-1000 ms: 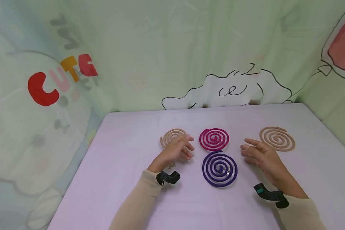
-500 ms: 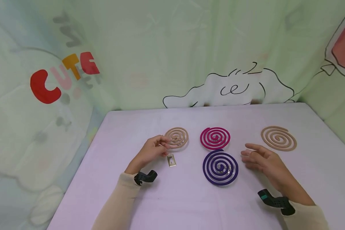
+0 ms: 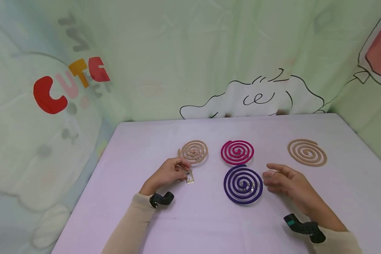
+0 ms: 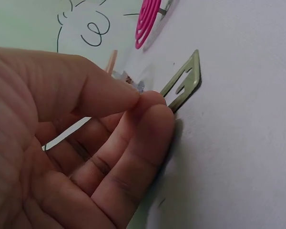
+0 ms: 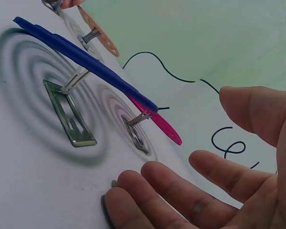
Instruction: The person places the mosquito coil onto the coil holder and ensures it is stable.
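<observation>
My left hand (image 3: 169, 173) pinches the edge of a small rectangular metal mosquito coil stand (image 4: 188, 78) between thumb and fingertips, low over the table. Just behind it, a beige mosquito coil (image 3: 193, 151) sits raised above the table. Held loosely with fingers apart, my right hand (image 3: 293, 187) hovers right of the purple mosquito coil (image 3: 243, 185) and grips nothing. In the right wrist view the purple coil is propped on a metal stand (image 5: 81, 132), and the pink mosquito coil (image 3: 237, 152) behind it is propped on another (image 5: 136, 138).
A second beige mosquito coil (image 3: 307, 152) lies at the right, beyond my right hand. All of this is on a pale table (image 3: 139, 141), with a printed curtain (image 3: 165, 70) hanging along its back edge.
My left hand has gone from over the left beige coil to the left and nearer, then down onto the metal stand. The right hand has shifted slightly toward the front.
</observation>
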Available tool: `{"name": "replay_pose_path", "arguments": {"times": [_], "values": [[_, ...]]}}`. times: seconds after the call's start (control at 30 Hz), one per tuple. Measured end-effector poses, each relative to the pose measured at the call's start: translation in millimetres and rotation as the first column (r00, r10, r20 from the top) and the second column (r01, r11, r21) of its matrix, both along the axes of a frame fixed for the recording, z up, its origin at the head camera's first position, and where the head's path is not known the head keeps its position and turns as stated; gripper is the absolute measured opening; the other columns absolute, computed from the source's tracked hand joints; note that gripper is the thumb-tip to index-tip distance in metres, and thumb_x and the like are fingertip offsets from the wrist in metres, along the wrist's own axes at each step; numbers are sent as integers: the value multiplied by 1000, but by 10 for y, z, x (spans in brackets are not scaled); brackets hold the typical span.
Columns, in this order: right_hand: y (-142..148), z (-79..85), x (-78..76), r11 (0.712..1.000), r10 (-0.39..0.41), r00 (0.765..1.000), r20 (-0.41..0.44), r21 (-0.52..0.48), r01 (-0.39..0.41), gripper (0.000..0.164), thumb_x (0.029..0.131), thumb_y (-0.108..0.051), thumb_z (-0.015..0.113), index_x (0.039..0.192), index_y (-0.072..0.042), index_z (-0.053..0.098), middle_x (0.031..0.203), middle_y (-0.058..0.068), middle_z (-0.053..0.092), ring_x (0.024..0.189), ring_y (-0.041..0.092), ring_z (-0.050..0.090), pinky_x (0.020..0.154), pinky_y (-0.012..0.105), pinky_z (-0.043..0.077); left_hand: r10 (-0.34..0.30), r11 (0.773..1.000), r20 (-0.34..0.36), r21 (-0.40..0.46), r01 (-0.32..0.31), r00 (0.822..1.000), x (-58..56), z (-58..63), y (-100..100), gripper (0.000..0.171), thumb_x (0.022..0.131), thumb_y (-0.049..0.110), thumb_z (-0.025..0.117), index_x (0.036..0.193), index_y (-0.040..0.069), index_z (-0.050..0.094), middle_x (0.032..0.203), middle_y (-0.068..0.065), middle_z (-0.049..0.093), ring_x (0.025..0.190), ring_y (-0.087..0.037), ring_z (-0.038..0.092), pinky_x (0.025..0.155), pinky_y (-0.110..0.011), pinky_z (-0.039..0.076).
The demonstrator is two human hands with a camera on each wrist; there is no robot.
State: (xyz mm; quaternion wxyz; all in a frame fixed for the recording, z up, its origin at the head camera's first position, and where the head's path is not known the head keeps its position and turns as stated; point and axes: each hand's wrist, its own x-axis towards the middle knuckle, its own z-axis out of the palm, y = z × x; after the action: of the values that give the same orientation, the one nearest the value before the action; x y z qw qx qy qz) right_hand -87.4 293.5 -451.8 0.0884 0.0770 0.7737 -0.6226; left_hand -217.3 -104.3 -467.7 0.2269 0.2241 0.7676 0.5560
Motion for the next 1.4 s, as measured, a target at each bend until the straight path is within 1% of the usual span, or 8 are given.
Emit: {"name": "replay_pose_path", "arguments": {"times": [0.1,0.23,0.47,0.63,0.8,0.93,1.13,1.4], "values": [[-29,2,14,1000,-2,1000,31,27,1,64,110,-35,54,158,2,33,142,27,59,104,10,72,88,29,61,-12,1000,1,6,12,1000,-3,-17,28,34,85,-16,60,118,-14,63,108,-23,68,76,-12,66,69,-26,58],[-48,7,36,999,0,999,42,44,-1,64,110,-37,53,159,1,34,142,27,58,105,12,71,88,29,61,-26,1000,-19,-5,26,999,-2,-31,51,31,84,-17,60,114,-13,65,105,-22,69,76,-11,64,68,-24,58],[-51,8,76,999,3,998,69,51,-6,65,110,-38,52,159,1,32,141,27,59,107,17,72,87,31,61,-39,997,-105,-74,31,994,37,-34,44,24,83,-13,66,105,-8,73,97,-15,74,76,-7,61,68,-19,52],[-59,24,125,998,-3,997,83,57,-2,64,110,-37,52,158,1,33,138,25,61,106,17,72,87,31,61,-56,991,-131,-128,39,990,74,-17,55,19,84,-11,67,99,-5,75,89,-8,74,75,-6,61,69,-19,51],[-35,25,167,1000,-4,996,92,15,2,63,110,-35,54,156,3,35,131,19,66,103,14,73,86,32,62,-66,982,-157,-184,37,985,112,32,80,17,84,-9,68,95,0,77,85,-3,73,76,-6,59,69,-20,49],[-34,31,194,1000,-4,994,108,1,4,62,109,-36,56,152,5,40,126,15,69,102,15,73,86,33,62,-68,977,-177,-209,30,982,136,51,98,15,85,-8,68,94,1,76,85,-4,73,74,-5,58,68,-19,48],[-61,25,235,1000,-12,986,166,28,8,58,108,-40,57,143,6,49,118,12,73,100,17,72,84,33,62,-50,975,-184,-223,8,982,165,38,135,13,86,-8,69,90,3,75,82,-4,71,73,-6,59,66,-19,49],[-90,5,306,998,52,984,171,-28,-48,43,110,-33,55,130,5,58,109,8,74,97,19,73,83,34,63,-60,977,-230,-212,10,971,222,9,204,13,88,-6,70,92,5,75,83,1,69,75,-5,59,68,-20,50]]}}
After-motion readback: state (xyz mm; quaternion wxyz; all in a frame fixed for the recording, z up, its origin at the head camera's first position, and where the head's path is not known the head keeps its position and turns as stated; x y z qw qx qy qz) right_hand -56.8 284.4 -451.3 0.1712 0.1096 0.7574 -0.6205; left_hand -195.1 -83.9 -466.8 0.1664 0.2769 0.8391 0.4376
